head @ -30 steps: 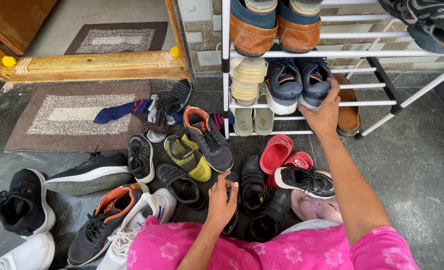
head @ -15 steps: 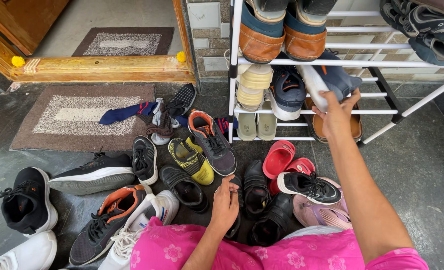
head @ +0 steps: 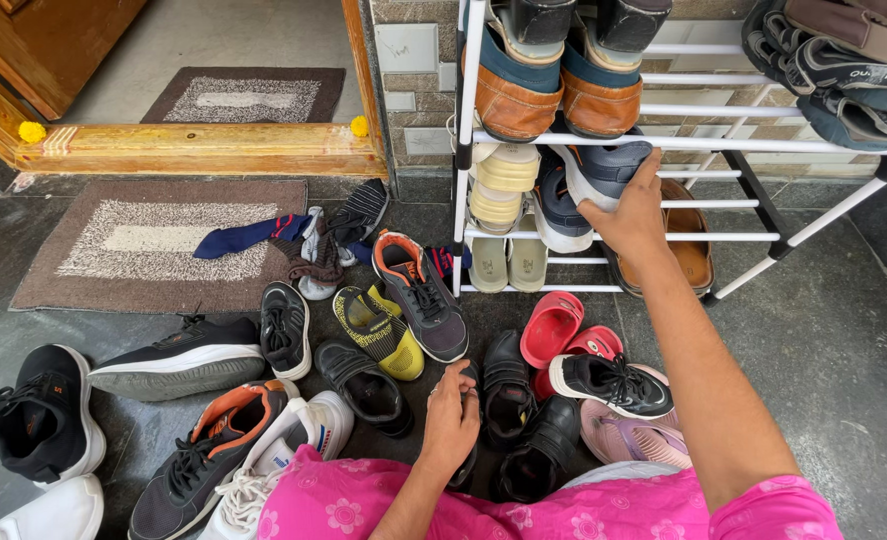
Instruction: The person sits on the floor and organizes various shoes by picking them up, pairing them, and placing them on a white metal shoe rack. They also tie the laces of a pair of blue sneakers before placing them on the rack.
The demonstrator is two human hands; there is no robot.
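Head view looks down on a pile of footwear at the foot of a white shoe rack (head: 724, 237) set against a stone-tiled wall. Her right hand (head: 626, 212) is stretched up to the rack's middle shelf, fingers closed around a navy sneaker with a white sole (head: 609, 165), which sits tilted on that shelf, toe pointing left and up. Just beside it on the same shelf rests its mate, another navy sneaker (head: 556, 205), and left of that a stack of cream sandals (head: 502, 180). The shelf above carries a pair of tan and blue slip-ons (head: 554, 85) with dark shoes piled on top. On the lowest shelf stand pale green sandals (head: 509, 262) and a brown sandal (head: 692, 250), partly hidden behind the wrist. Dark strappy sandals (head: 839, 70) fill the upper right corner of the rack.

Her left hand (head: 452, 420) rests down among the floor shoes, fingers curled over a black school shoe (head: 467, 455); I cannot tell whether it is truly gripping it. Around that hand lie more black shoes (head: 509, 385), a black and white sneaker (head: 609, 382) lying on a lilac shoe (head: 629, 432), red clogs (head: 554, 325), a yellow sneaker (head: 379, 330) and a grey and orange sneaker (head: 419, 290). Socks (head: 294, 232) are strewn over the edge of a brown doormat (head: 154, 245).
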